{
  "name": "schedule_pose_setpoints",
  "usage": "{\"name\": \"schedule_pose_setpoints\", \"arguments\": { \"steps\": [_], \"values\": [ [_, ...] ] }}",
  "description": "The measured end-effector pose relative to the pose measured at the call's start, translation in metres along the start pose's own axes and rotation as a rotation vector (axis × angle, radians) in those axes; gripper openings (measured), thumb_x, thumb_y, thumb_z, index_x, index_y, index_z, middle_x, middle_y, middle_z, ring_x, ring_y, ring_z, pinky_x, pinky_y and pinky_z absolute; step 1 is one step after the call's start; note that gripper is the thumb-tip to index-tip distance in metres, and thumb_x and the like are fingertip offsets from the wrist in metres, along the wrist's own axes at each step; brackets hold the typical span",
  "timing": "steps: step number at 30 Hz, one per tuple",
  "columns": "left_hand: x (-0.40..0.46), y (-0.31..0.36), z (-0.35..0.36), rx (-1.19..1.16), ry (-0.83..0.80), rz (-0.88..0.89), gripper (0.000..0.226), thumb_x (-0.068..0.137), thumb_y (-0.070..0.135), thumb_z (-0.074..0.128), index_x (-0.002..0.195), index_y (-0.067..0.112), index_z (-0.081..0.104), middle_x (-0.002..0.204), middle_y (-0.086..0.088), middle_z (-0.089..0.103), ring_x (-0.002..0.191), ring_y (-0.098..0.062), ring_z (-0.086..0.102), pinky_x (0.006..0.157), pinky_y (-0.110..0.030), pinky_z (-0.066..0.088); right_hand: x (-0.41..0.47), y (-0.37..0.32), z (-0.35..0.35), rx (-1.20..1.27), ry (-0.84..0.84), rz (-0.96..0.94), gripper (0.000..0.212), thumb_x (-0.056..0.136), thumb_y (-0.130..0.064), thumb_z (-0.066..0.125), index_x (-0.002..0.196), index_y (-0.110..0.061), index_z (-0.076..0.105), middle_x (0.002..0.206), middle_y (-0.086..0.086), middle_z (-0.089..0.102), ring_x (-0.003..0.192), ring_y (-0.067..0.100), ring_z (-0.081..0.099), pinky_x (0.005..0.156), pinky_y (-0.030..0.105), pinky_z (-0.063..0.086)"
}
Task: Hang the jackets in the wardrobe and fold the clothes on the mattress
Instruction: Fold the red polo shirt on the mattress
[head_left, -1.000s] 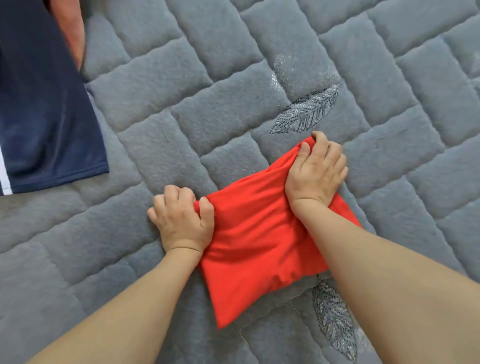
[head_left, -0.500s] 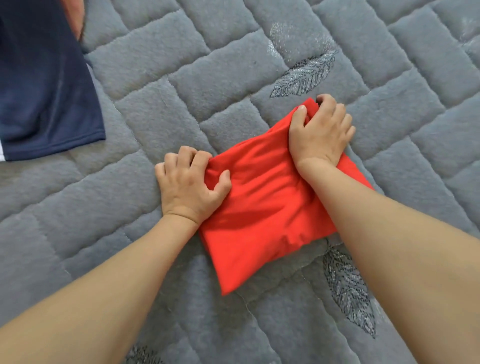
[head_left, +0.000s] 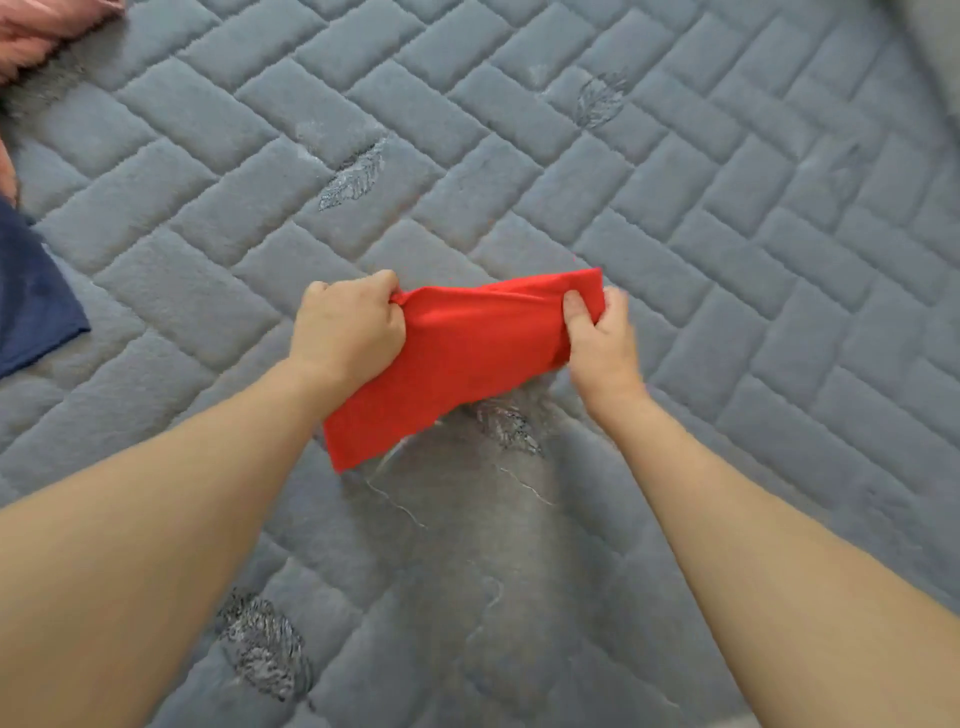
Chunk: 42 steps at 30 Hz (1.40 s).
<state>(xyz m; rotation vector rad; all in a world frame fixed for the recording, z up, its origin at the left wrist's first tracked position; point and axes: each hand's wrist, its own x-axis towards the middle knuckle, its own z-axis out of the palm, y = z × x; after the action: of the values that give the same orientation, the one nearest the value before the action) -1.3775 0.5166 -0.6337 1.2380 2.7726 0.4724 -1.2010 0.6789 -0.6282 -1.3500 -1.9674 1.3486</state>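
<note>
A folded red garment (head_left: 467, 353) is lifted off the grey quilted mattress (head_left: 675, 218), its lower corner hanging down toward me. My left hand (head_left: 348, 327) grips its left end with the fingers curled round the cloth. My right hand (head_left: 597, 332) pinches the right end, thumb on top of the fabric. The garment stretches between the two hands.
A dark blue garment (head_left: 31, 306) lies at the left edge of the mattress. Some pink cloth (head_left: 47, 26) shows in the top left corner. Grey leaf patterns are stitched into the mattress cover around the hands.
Both hands pressed the red garment flat on the mattress before; now they grip its ends and hold it raised. The view has shifted, so the blue garment sits farther left.
</note>
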Motion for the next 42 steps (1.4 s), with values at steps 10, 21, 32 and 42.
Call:
{"name": "schedule_pose_setpoints", "arguments": {
  "steps": [10, 21, 32, 42],
  "values": [
    [-0.067, 0.319, -0.092, -0.02, -0.166, 0.674, 0.03, 0.079, 0.023, 0.03, 0.08, 0.012, 0.058, 0.096, -0.022, 0.069, 0.095, -0.042, 0.06, 0.076, -0.04, 0.037, -0.178, 0.006, -0.303, 0.18, 0.726, 0.284, 0.025, 0.102, -0.023, 0.049, 0.121, -0.009, 0.057, 0.116, 0.009, 0.063, 0.105, 0.019, 0.056, 0.103, 0.038, 0.043],
    [-0.308, 0.652, -0.298, -0.2, -0.212, 1.437, 0.031, 0.078, 0.043, 0.025, 0.074, 0.017, 0.041, 0.097, -0.022, 0.067, 0.096, -0.041, 0.061, 0.074, -0.04, 0.037, -0.523, -0.078, -0.585, 0.44, 1.541, 0.321, 0.013, 0.09, -0.026, 0.046, 0.082, -0.022, 0.056, 0.081, -0.006, 0.059, 0.077, 0.015, 0.053, 0.078, 0.035, 0.043],
    [-0.551, 0.863, -0.438, -0.498, -0.144, 1.996, 0.016, 0.097, 0.024, 0.037, 0.088, 0.011, 0.043, 0.087, -0.009, 0.055, 0.081, -0.034, 0.053, 0.065, -0.037, 0.034, -0.783, -0.132, -0.752, 0.257, 2.25, 0.249, 0.021, 0.089, -0.026, 0.038, 0.073, -0.019, 0.049, 0.074, -0.008, 0.05, 0.074, 0.019, 0.048, 0.075, 0.038, 0.04],
    [-0.749, 0.965, -0.517, -0.673, -0.093, 2.32, 0.009, 0.096, 0.018, 0.041, 0.092, 0.012, 0.045, 0.101, -0.014, 0.06, 0.089, -0.036, 0.054, 0.075, -0.038, 0.033, -0.95, -0.148, -0.809, -0.179, 2.707, 0.26, 0.025, 0.103, -0.029, 0.04, 0.12, -0.016, 0.052, 0.101, -0.011, 0.055, 0.093, 0.012, 0.054, 0.083, 0.026, 0.037]
  ]
}}
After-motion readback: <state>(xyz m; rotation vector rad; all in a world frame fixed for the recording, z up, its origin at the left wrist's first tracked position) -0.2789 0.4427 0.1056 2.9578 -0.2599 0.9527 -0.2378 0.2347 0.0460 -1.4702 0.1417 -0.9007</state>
